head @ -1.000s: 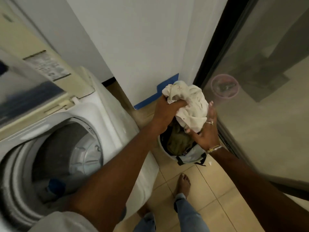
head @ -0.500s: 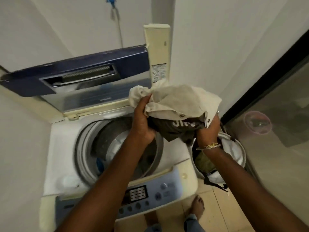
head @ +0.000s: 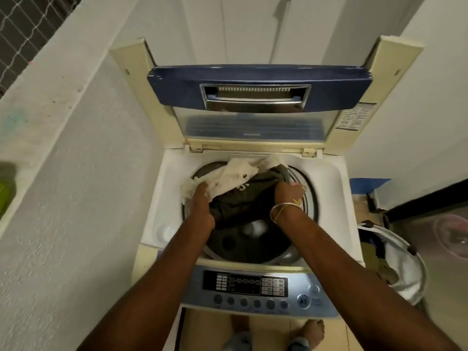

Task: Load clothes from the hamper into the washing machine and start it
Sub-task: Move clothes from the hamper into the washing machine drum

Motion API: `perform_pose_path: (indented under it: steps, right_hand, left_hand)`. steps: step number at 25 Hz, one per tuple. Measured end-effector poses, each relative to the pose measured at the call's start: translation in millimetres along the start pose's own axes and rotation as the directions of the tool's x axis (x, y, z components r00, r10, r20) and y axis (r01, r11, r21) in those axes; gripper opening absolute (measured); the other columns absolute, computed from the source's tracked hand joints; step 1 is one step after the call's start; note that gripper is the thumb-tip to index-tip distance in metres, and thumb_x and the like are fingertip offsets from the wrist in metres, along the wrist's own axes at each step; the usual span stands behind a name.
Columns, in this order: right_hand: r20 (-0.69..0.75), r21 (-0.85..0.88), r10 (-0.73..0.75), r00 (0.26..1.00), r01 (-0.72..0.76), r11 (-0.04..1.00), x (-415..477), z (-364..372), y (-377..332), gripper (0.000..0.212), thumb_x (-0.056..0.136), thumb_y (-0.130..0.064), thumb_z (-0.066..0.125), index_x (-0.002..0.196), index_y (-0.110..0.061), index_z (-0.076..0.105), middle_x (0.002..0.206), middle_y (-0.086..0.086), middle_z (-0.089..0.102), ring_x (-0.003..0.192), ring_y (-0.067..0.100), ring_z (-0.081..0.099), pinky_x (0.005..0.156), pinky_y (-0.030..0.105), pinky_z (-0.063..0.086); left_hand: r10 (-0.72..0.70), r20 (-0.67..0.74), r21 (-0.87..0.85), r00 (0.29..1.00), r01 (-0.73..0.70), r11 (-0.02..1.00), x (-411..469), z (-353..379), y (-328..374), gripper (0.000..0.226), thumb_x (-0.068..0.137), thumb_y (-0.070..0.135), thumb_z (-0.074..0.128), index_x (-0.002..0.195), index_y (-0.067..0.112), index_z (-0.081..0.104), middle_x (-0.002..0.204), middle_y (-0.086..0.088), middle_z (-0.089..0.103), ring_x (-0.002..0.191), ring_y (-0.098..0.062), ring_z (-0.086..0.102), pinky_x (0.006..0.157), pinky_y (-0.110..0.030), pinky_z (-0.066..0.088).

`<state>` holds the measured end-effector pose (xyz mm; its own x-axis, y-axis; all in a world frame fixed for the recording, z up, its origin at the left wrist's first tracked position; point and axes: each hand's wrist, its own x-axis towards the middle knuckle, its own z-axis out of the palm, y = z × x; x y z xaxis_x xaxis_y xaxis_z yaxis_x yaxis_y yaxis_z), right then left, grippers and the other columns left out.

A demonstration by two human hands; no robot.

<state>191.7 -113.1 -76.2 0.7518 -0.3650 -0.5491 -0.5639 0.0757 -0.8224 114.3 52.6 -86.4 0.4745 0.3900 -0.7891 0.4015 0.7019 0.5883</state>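
My left hand (head: pixel 202 198) grips the cream garment (head: pixel 228 177) and my right hand (head: pixel 288 196) clutches the dark olive garment (head: pixel 243 203) — both clothes hang in the mouth of the washing machine (head: pixel 326 178), over its drum (head: pixel 253 247). The lid (head: pixel 258 87) stands raised. The hamper (head: pixel 405 272) sits on the floor just beside the machine — on my right.

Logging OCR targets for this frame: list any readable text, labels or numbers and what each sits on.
None reads cleanly.
Dark garment: white letters, mostly folded under, unreadable.
Lid sticker: fine print, too small.
Control panel: button legends and display blurred.
Lid window: small mark, illegible.
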Motion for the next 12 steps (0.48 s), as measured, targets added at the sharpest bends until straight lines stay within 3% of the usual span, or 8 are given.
perform_pose_path:
  steps: [2, 4, 7, 10, 12]
  right_hand:
    - [-0.009, -0.051, 0.037, 0.999, -0.037, 0.998, 5, -3, 19, 0.021, 0.084, 0.008, 0.052, 0.102, -0.003, 0.05, 0.081, 0.008, 0.052, 0.082, 0.024, 0.052, 0.06, 0.023, 0.041]
    - [0.074, -0.133, 0.074, 0.995, -0.063, 0.989, 14, -4, 32, 0.029, 0.087, 0.002, 0.054, 0.114, -0.007, 0.051, 0.091, 0.011, 0.054, 0.086, 0.023, 0.051, 0.062, 0.023, 0.045]
    - [0.184, -0.222, 0.069, 0.981, -0.026, 0.975, 36, -4, 40, 0.036, 0.085, -0.006, 0.053, 0.121, -0.013, 0.052, 0.113, 0.019, 0.059, 0.095, 0.028, 0.057, 0.088, 0.041, 0.055]
    - [0.231, -0.158, 0.007, 0.973, 0.03, 0.987, 46, -8, 31, 0.035, 0.079, -0.012, 0.054, 0.114, -0.014, 0.056, 0.105, 0.018, 0.062, 0.096, 0.035, 0.063, 0.09, 0.051, 0.054]
    - [0.247, -0.095, -0.068, 0.967, 0.094, 0.991, 23, -23, 3, 0.039, 0.079, -0.012, 0.057, 0.118, -0.008, 0.055, 0.098, 0.011, 0.062, 0.089, 0.029, 0.064, 0.088, 0.053, 0.055]
  left_hand:
    - [-0.045, -0.063, 0.03, 0.997, 0.047, 0.998, 11, -15, -14, 0.058, 0.078, 0.055, 0.071, 0.125, 0.023, 0.059, 0.121, -0.005, 0.064, 0.11, -0.028, 0.061, 0.099, -0.047, 0.049]
    - [-0.08, -0.021, 0.063, 0.997, 0.082, 0.995, 8, -16, -22, 0.045, 0.089, 0.044, 0.064, 0.125, 0.018, 0.06, 0.118, -0.008, 0.064, 0.108, -0.024, 0.06, 0.098, -0.042, 0.047]
    - [-0.036, 0.025, 0.022, 0.999, 0.036, 0.999, 1, -4, -23, 0.034, 0.099, 0.026, 0.051, 0.129, 0.01, 0.058, 0.118, -0.008, 0.063, 0.105, -0.022, 0.062, 0.089, -0.035, 0.047]
    - [0.036, 0.024, 0.066, 0.999, -0.037, 0.997, -7, 22, -21, 0.032, 0.099, 0.022, 0.05, 0.128, 0.011, 0.058, 0.127, -0.008, 0.062, 0.105, -0.021, 0.063, 0.088, -0.033, 0.049]
    - [0.122, 0.029, 0.161, 0.992, -0.125, 0.979, -22, 47, -25, 0.02, 0.096, 0.022, 0.055, 0.113, 0.015, 0.064, 0.121, -0.008, 0.067, 0.1, -0.021, 0.066, 0.083, -0.032, 0.052]
